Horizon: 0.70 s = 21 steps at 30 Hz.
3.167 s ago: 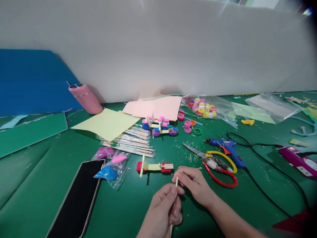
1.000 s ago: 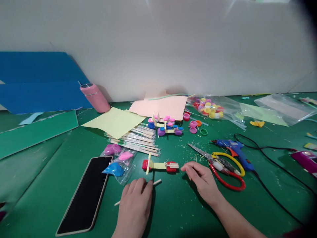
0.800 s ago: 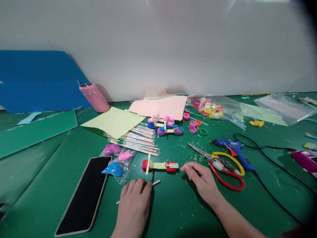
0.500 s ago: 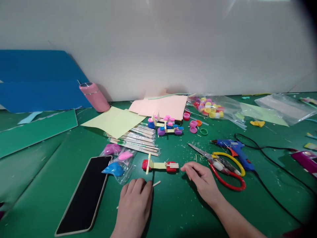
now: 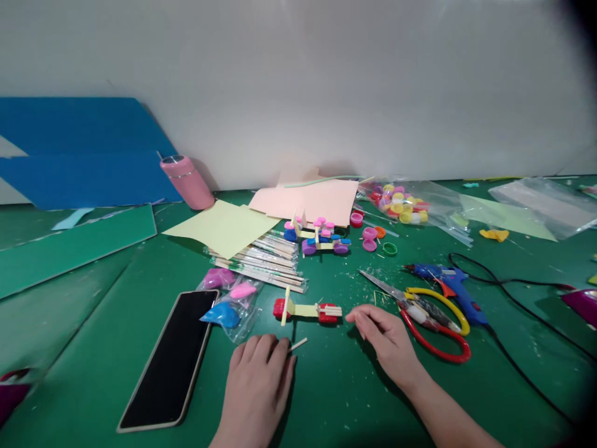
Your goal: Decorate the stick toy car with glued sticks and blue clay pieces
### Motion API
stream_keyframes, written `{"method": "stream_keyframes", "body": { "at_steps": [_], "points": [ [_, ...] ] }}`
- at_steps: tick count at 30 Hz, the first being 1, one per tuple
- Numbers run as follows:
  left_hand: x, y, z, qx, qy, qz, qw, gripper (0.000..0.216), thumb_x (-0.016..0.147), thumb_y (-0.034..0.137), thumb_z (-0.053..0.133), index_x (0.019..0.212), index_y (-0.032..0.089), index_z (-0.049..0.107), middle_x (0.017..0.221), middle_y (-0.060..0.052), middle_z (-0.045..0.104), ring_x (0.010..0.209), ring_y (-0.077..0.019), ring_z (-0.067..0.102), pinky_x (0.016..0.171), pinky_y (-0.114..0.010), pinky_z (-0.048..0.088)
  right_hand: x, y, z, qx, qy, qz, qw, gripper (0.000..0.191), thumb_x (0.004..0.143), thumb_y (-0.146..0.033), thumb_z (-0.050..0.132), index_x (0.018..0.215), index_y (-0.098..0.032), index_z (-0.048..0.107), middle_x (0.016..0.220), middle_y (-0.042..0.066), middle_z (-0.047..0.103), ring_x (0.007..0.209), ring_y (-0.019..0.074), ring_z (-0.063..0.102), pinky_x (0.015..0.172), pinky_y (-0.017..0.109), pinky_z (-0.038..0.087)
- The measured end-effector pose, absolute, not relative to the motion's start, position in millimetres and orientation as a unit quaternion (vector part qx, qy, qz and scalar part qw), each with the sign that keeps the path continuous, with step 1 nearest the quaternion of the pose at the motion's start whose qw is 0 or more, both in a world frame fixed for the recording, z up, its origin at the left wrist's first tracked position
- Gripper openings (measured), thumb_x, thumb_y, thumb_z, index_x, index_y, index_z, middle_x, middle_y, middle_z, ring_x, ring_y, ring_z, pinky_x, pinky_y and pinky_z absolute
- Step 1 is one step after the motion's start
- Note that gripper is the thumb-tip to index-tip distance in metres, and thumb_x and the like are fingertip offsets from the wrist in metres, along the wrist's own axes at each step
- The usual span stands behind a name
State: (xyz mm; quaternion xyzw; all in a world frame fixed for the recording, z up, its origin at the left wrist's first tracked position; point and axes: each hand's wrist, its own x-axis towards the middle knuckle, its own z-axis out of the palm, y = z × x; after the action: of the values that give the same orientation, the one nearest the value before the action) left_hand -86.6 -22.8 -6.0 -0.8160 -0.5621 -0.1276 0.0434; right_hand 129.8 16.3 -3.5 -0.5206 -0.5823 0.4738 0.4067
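The left hand (image 5: 259, 389) lies palm down on the green mat (image 5: 93, 323), its fingers pressed side by side over a thin wooden stick (image 5: 298, 343). Only the stick's pale tip pokes out past the fingertips, and the flat hand seems to pin it so that it cannot roll. The thumb is hidden, so whether it hooks underneath is unclear. The right hand (image 5: 387, 336) rests just to the right, well apart from the stick, its fingers loosely curled and the thumb and forefinger drawn close. I cannot tell whether they pinch anything small. Directly beyond the gap between the two hands sits a little stick car with red cap wheels (image 5: 308, 309), just ahead of the right fingertips and within easy reach. To the right of the right hand lie red-and-yellow scissors (image 5: 422, 311), blades pointing toward the car, with a blue glue gun (image 5: 448, 285) behind them, probably kept close on the working side. Left of the left hand are a dark phone (image 5: 168, 361) and a clear bag of balloons (image 5: 228, 302). Farther out from both hands lie wrapped wooden sticks (image 5: 263, 264), partly under yellow paper (image 5: 221, 227), and a bag of bottle caps (image 5: 401, 202).
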Motion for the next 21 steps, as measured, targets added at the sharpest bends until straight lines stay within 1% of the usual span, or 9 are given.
{"method": "stream_keyframes", "body": {
  "at_steps": [3,6,9,11,13,16,18,21],
  "points": [
    [-85.8,-25.6,-1.5,-0.812,-0.565,-0.143,0.041,0.018,0.079,0.025,0.052,0.091,0.015,0.060,0.080,-0.008,0.060,0.075,-0.0229,0.055,0.063,-0.036,0.042,130.0,15.6,-5.7,-0.520,-0.583,0.473,0.409,0.025,0.086,-0.035,0.045,0.079,-0.018,0.063,0.058,-0.003,0.045,0.054,0.0103,0.040,0.050,0.021,0.031],
    [-89.4,-26.6,1.0,-0.805,-0.560,-0.186,0.055,0.015,0.078,0.020,0.052,0.090,0.014,0.060,0.081,-0.009,0.060,0.076,-0.0228,0.054,0.064,-0.035,0.041,130.2,15.5,-8.1,-0.519,-0.583,0.472,0.410,0.024,0.086,-0.035,0.046,0.080,-0.018,0.063,0.058,-0.003,0.046,0.054,0.0102,0.041,0.050,0.020,0.031],
    [-103.0,-21.1,2.0,-0.792,-0.559,-0.229,0.089,0.016,0.078,0.014,0.050,0.089,0.012,0.060,0.082,-0.010,0.061,0.076,-0.0219,0.054,0.063,-0.034,0.041,130.2,15.4,-9.3,-0.520,-0.584,0.469,0.411,0.025,0.086,-0.035,0.046,0.081,-0.018,0.063,0.059,-0.003,0.046,0.054,0.0103,0.041,0.050,0.021,0.032],
    [-117.3,-13.1,3.2,-0.779,-0.570,-0.232,0.121,0.016,0.078,0.013,0.049,0.089,0.012,0.061,0.080,-0.010,0.063,0.073,-0.0208,0.055,0.061,-0.032,0.041,130.1,15.4,-9.2,-0.521,-0.584,0.467,0.412,0.026,0.085,-0.036,0.046,0.080,-0.018,0.063,0.059,-0.002,0.047,0.054,0.0106,0.042,0.050,0.021,0.033],
    [-133.1,-3.6,5.7,-0.752,-0.605,-0.208,0.156,0.016,0.079,0.017,0.049,0.086,0.013,0.063,0.076,-0.009,0.064,0.071,-0.0208,0.055,0.061,-0.032,0.041,130.3,15.4,-8.8,-0.522,-0.583,0.465,0.413,0.026,0.085,-0.036,0.046,0.081,-0.017,0.064,0.060,-0.002,0.048,0.054,0.0109,0.042,0.050,0.021,0.033],
    [-152.5,7.3,12.1,-0.739,-0.626,-0.188,0.165,0.018,0.080,0.024,0.049,0.077,0.015,0.065,0.074,-0.008,0.066,0.073,-0.0235,0.056,0.060,-0.034,0.041,131.0,15.3,-7.9,-0.524,-0.582,0.464,0.413,0.027,0.085,-0.037,0.046,0.082,-0.017,0.064,0.059,-0.001,0.048,0.054,0.0115,0.042,0.050,0.022,0.033],
    [-160.1,9.7,16.6,-0.753,-0.627,-0.134,0.147,0.020,0.079,0.024,0.048,0.085,0.018,0.065,0.086,-0.009,0.067,0.083,-0.0268,0.057,0.063,-0.036,0.042,131.4,15.2,-7.5,-0.524,-0.582,0.465,0.413,0.028,0.085,-0.037,0.046,0.083,-0.017,0.064,0.059,-0.001,0.048,0.054,0.0117,0.042,0.050,0.023,0.033],
    [-163.8,7.4,19.8,-0.766,-0.631,-0.027,0.120,0.031,0.077,0.015,0.042,0.102,0.018,0.062,0.106,-0.013,0.063,0.098,-0.0313,0.054,0.072,-0.043,0.042,131.1,15.3,-7.6,-0.524,-0.582,0.466,0.411,0.028,0.086,-0.037,0.045,0.082,-0.017,0.063,0.060,-0.001,0.048,0.055,0.0119,0.042,0.051,0.023,0.033]
  ]
}}
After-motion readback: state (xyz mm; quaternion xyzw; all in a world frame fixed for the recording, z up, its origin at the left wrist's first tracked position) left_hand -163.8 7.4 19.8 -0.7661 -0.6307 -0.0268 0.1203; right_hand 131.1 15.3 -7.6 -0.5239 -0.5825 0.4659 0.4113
